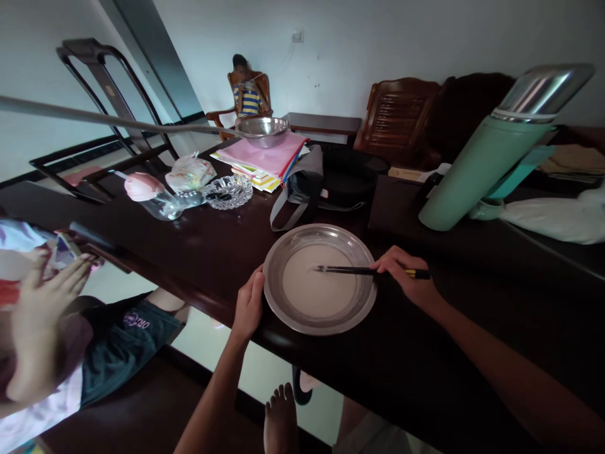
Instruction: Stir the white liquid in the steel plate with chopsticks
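Observation:
A round, shallow metal bowl stands near the table's front edge, holding a pale, milky liquid. My left hand grips its left rim, thumb on top and the fingers partly hidden at the side. In my right hand, at the bowl's right side, is a pair of black chopsticks with a yellow band near the back end. They lie nearly level across the right rim, and their wet-looking tips meet the liquid around the bowl's middle.
Behind the bowl are a black-and-grey bag, a glass dish and pink folders under another metal bowl. A green thermos stands right. One person sits close by at left, another in a far chair.

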A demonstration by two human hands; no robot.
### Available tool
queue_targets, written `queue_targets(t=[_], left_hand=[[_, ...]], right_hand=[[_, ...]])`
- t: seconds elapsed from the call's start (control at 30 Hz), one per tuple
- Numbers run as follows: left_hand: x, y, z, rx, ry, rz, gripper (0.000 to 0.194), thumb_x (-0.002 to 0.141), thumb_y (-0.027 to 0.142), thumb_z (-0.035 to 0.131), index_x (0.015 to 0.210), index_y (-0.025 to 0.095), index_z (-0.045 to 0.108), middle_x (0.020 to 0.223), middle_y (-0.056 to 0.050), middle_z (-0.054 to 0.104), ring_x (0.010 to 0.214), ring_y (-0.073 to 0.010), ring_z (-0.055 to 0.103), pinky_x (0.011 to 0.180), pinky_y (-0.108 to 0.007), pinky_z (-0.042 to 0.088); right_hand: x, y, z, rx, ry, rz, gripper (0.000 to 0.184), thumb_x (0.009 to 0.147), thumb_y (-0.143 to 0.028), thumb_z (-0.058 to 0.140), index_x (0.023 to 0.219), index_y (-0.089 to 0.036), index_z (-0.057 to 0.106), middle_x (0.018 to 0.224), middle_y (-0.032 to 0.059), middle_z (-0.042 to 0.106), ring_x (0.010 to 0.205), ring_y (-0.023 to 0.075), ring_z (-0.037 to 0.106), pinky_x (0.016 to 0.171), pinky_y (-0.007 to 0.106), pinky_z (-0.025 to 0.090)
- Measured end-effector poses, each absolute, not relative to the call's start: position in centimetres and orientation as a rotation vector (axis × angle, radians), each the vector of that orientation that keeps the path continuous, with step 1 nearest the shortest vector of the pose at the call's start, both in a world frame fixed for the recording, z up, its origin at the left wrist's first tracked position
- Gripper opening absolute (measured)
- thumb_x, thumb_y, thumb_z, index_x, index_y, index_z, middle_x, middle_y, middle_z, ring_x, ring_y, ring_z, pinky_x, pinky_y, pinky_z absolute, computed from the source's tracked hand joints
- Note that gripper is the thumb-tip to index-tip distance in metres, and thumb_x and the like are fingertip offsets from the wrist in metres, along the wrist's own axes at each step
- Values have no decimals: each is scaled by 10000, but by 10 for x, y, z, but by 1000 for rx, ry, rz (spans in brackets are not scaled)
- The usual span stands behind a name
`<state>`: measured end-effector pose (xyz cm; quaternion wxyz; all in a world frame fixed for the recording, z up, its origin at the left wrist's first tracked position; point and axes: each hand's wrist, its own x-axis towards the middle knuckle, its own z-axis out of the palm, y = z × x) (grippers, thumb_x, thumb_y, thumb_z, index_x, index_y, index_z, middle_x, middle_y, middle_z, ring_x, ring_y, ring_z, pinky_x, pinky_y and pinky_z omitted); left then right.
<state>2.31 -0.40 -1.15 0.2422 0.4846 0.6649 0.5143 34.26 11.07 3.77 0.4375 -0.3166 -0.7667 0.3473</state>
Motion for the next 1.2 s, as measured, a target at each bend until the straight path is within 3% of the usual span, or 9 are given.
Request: queue_targets(t=[0.13, 0.27, 0.43, 0.6, 0.77, 0.9, 1.07, 1.2], left_hand=[[23, -4, -11, 1346, 1810, 1392, 639, 981, 620, 332, 1297, 152, 631, 1317, -115, 672, 1262, -278, 588, 1097, -402, 433], [24, -4, -10, 1332, 1834, 1396, 655, 971, 637, 334, 1285, 149, 639, 1298, -117, 683, 1245, -284, 599, 1088, -413, 443], [23, -4, -11, 1338, 1819, 1402, 635, 974, 627, 345, 1275, 159, 648, 1279, -112, 693, 1243, -285, 598, 1075, -414, 453], [24, -4, -10, 1315, 1835, 1398, 677, 962, 652, 339, 1283, 135, 636, 1293, -130, 684, 1242, -291, 600, 1081, -416, 448], [24, -4, -9, 1336, 1817, 1394, 659, 967, 641, 339, 1279, 143, 636, 1313, -125, 675, 1251, -287, 594, 1090, -417, 439], [24, -4, -10, 1322, 1822, 1400, 665, 965, 646, 335, 1282, 144, 633, 1319, -124, 671, 1250, -287, 593, 1094, -421, 435], [23, -4, -12, 1332, 1818, 1383, 655, 977, 631, 333, 1305, 143, 623, 1323, -120, 668, 1260, -282, 584, 1096, -408, 426], [22, -4, -13, 1327, 1829, 1393, 676, 972, 645, 330, 1304, 136, 624, 1319, -127, 669, 1257, -289, 586, 1089, -412, 432]], right_hand=[[343, 110, 39, -760, -1844, 913, 450, 990, -396, 503, 586, -224, 601, 648, 23, 710, 617, 180, 628, 656, 362, 460], [342, 109, 38, -697, -1987, 892, 335, 957, -393, 566, 682, -236, 674, 756, 33, 755, 723, 204, 656, 691, 369, 484], [343, 109, 38, -769, -1838, 865, 415, 994, -357, 505, 612, -229, 602, 670, 20, 716, 637, 178, 619, 658, 355, 458], [342, 109, 36, -722, -1962, 861, 293, 958, -326, 573, 701, -238, 682, 772, 27, 746, 752, 200, 646, 720, 365, 483], [344, 110, 34, -712, -1821, 926, 390, 990, -320, 518, 624, -232, 624, 676, 10, 691, 660, 173, 608, 649, 334, 469], [342, 109, 34, -709, -1952, 913, 280, 956, -314, 577, 709, -237, 682, 783, 33, 745, 770, 203, 643, 719, 361, 497], [344, 110, 35, -735, -1821, 949, 387, 990, -294, 513, 624, -224, 617, 684, 22, 693, 664, 172, 612, 660, 338, 469], [343, 110, 35, -649, -1995, 985, 280, 958, -284, 573, 702, -233, 675, 778, 29, 743, 772, 198, 633, 725, 352, 482]])
